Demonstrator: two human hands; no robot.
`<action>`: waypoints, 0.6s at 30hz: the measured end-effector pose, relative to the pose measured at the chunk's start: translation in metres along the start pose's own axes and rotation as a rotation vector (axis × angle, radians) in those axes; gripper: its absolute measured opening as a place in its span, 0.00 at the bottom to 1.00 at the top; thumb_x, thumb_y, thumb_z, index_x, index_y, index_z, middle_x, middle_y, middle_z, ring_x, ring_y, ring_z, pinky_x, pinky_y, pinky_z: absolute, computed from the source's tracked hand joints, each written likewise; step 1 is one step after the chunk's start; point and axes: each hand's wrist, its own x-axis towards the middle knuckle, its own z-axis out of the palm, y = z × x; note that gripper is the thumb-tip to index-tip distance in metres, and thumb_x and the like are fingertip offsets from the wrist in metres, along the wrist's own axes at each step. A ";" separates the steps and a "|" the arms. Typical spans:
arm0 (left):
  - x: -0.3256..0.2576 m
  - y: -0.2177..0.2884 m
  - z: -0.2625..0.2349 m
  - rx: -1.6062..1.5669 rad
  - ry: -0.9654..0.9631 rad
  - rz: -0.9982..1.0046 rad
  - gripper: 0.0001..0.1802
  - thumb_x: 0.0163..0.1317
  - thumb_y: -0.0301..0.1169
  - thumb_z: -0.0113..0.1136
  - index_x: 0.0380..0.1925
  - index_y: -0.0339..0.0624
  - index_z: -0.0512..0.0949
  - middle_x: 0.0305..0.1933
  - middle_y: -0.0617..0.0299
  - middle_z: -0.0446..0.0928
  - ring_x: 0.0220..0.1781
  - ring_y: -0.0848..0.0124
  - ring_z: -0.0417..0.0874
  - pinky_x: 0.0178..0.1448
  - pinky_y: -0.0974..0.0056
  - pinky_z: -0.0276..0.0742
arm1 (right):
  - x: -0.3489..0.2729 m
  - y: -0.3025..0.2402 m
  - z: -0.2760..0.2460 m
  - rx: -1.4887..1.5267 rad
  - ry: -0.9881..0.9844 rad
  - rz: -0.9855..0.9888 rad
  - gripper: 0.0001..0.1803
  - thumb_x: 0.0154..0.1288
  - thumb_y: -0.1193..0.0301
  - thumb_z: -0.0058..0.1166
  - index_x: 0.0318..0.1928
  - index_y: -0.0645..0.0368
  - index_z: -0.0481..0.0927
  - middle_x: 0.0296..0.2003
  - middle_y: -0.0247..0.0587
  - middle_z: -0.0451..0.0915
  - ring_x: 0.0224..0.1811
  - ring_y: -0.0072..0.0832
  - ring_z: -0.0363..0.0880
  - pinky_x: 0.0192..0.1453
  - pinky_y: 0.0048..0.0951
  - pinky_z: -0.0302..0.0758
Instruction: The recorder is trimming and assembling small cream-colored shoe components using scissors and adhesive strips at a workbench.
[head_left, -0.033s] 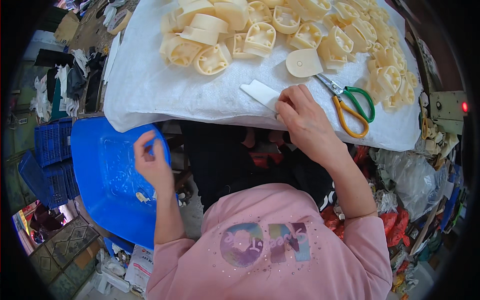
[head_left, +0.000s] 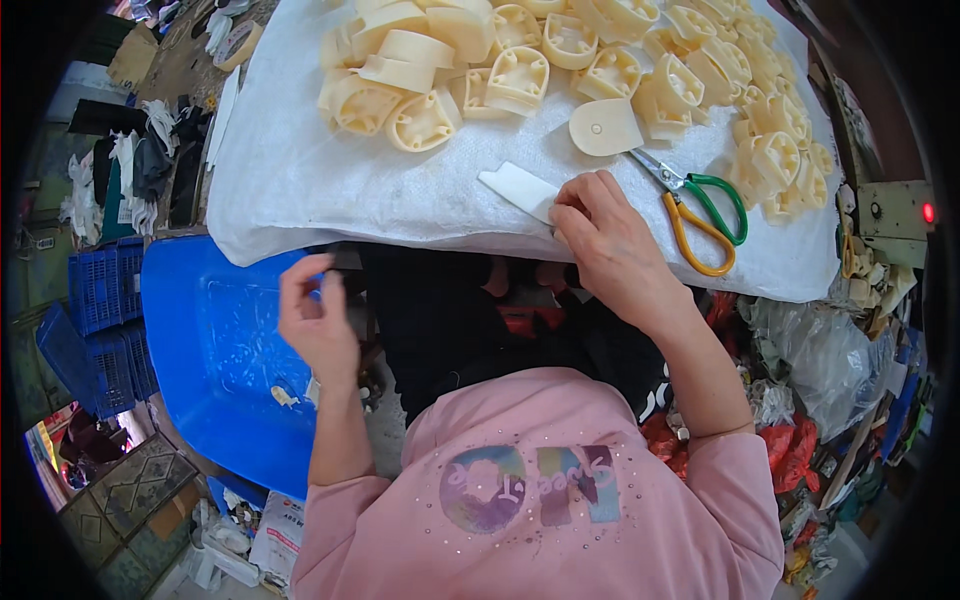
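— Where's the flat white plastic piece (head_left: 520, 190)?

— On the white cloth (head_left: 300, 170) covering the desk, near its front edge. One end sticks out to the left; the other end is under the right hand (head_left: 610, 235).

— Is that hand gripping it?

— Its fingers (head_left: 572, 200) are curled down onto the piece's near end, pinching or pressing it against the cloth; I can't tell which.

— And the left hand (head_left: 318, 320)?

— It hangs off the desk, over the blue plastic tub (head_left: 215, 360). Thumb and fingertips are drawn close together; whether something small sits between them is too small to tell.

— What lies near the white piece?

— A cream, shield-shaped flat part (head_left: 605, 127) just beyond the right hand, and scissors with green and yellow handles (head_left: 700, 210) just to its right, blades pointing toward that part.

— Further out?

— A heap of cream moulded plastic parts (head_left: 520, 75) spreads across the back and right side of the cloth. Blue crates (head_left: 95, 300) stand on the floor, left of the tub.
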 end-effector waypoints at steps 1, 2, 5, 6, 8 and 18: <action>-0.003 0.014 0.015 -0.084 -0.145 -0.013 0.08 0.57 0.19 0.55 0.38 0.34 0.76 0.39 0.61 0.76 0.39 0.75 0.75 0.44 0.72 0.70 | -0.003 0.003 0.002 0.032 0.024 -0.006 0.08 0.45 0.85 0.49 0.30 0.66 0.72 0.37 0.47 0.69 0.43 0.43 0.69 0.45 0.37 0.71; -0.006 0.023 0.026 -0.166 -0.286 -0.025 0.07 0.59 0.19 0.54 0.38 0.34 0.76 0.38 0.61 0.76 0.39 0.76 0.75 0.45 0.73 0.71 | -0.003 0.005 0.000 0.027 0.027 -0.004 0.08 0.45 0.85 0.49 0.30 0.66 0.72 0.37 0.47 0.69 0.43 0.43 0.69 0.45 0.37 0.71; -0.013 0.039 0.053 -0.045 -0.541 0.144 0.06 0.56 0.18 0.57 0.34 0.35 0.76 0.31 0.63 0.76 0.32 0.77 0.75 0.39 0.73 0.70 | 0.003 0.010 -0.005 0.255 0.029 0.049 0.08 0.46 0.85 0.49 0.31 0.67 0.72 0.36 0.49 0.70 0.42 0.44 0.70 0.45 0.38 0.71; -0.013 0.048 0.062 -0.001 -0.587 0.210 0.06 0.54 0.18 0.59 0.33 0.36 0.76 0.29 0.63 0.75 0.30 0.77 0.74 0.37 0.73 0.70 | 0.005 0.012 -0.007 0.242 -0.011 0.061 0.08 0.46 0.85 0.49 0.31 0.67 0.72 0.36 0.49 0.70 0.41 0.45 0.70 0.46 0.38 0.71; -0.013 0.051 0.072 -0.017 -0.587 0.224 0.07 0.51 0.18 0.60 0.31 0.37 0.77 0.27 0.63 0.75 0.28 0.77 0.74 0.34 0.72 0.69 | 0.005 0.014 -0.008 0.227 -0.049 0.079 0.08 0.46 0.85 0.49 0.31 0.67 0.72 0.35 0.49 0.70 0.41 0.46 0.71 0.46 0.38 0.70; -0.011 0.055 0.097 0.062 -0.659 0.687 0.12 0.42 0.18 0.63 0.30 0.38 0.77 0.32 0.56 0.75 0.34 0.59 0.77 0.38 0.61 0.74 | 0.006 0.007 -0.009 0.004 -0.114 -0.015 0.10 0.46 0.83 0.51 0.32 0.66 0.70 0.38 0.49 0.68 0.44 0.44 0.69 0.48 0.37 0.70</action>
